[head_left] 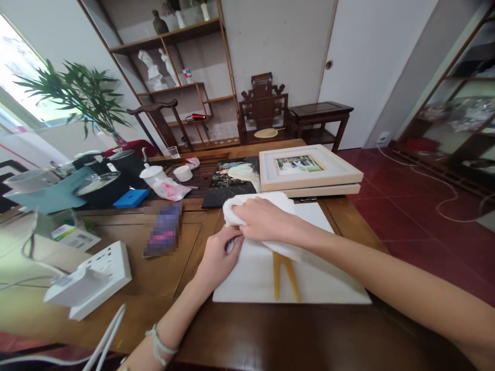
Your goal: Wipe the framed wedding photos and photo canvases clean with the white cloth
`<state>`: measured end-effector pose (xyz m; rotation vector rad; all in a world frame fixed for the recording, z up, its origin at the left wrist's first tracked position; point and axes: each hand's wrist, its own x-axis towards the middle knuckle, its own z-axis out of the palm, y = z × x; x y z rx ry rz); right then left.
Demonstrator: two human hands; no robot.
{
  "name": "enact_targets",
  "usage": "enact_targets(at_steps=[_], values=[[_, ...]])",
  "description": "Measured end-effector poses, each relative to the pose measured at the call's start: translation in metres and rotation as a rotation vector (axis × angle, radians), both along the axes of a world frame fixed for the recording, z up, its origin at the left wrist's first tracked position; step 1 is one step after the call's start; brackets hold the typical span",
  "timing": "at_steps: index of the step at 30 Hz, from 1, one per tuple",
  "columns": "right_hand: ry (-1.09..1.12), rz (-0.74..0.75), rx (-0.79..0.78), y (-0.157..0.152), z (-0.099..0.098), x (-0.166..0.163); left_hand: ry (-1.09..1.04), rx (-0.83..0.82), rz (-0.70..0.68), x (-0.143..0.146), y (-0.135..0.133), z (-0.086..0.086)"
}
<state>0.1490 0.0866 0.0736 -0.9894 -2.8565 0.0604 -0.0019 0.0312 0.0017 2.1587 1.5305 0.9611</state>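
Note:
A white board (309,278) lies flat on the wooden table (270,335), with a yellow wooden stand piece (285,275) on its back. My right hand (266,219) presses a white cloth (266,203) down on the board's far left part, fingers closed over the cloth. My left hand (218,257) grips the board's left edge, fingers curled round it just below the cloth.
Two stacked pale picture frames (309,172) and a dark photo print (232,180) lie beyond the board. A white power strip (96,275) with cables, a blue box (131,198), cups, pots and a kettle crowd the left. Chairs and shelves stand behind.

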Motion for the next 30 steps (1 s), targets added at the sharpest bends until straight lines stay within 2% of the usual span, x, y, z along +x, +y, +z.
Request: enact_targets(at_steps=[5, 8, 13, 16, 19, 22, 24, 26, 28, 30], values=[[-0.063, -0.173, 0.048, -0.028, -0.002, 0.041, -0.055, 0.012, 0.013, 0.001, 0.001, -0.005], [-0.070, -0.196, 0.041, -0.037, -0.013, 0.049, -0.062, -0.012, 0.021, 0.002, 0.000, -0.004], [0.014, -0.040, 0.016, -0.034, -0.038, 0.028, -0.117, 0.036, 0.015, -0.002, -0.004, -0.001], [0.058, 0.074, -0.012, -0.038, -0.040, 0.018, -0.159, 0.024, -0.022, -0.004, -0.004, -0.001], [0.087, 0.212, -0.037, -0.060, -0.036, 0.019, -0.169, -0.003, -0.033, -0.004, -0.004, -0.001], [0.103, 0.333, -0.056, -0.098, -0.042, 0.026, -0.162, -0.041, -0.004, -0.003, -0.004, -0.001], [0.169, 0.285, 0.014, -0.123, -0.051, 0.031, -0.147, -0.073, 0.009, -0.002, -0.004, -0.001], [0.216, 0.247, 0.008, -0.136, -0.058, 0.036, -0.121, -0.080, -0.004, 0.000, -0.003, 0.000], [0.226, 0.198, -0.041, -0.132, -0.057, 0.042, -0.097, -0.063, -0.017, 0.000, -0.002, 0.000], [0.191, 0.129, -0.079, -0.111, -0.051, 0.048, -0.081, -0.049, -0.022, 0.001, -0.001, -0.001]])
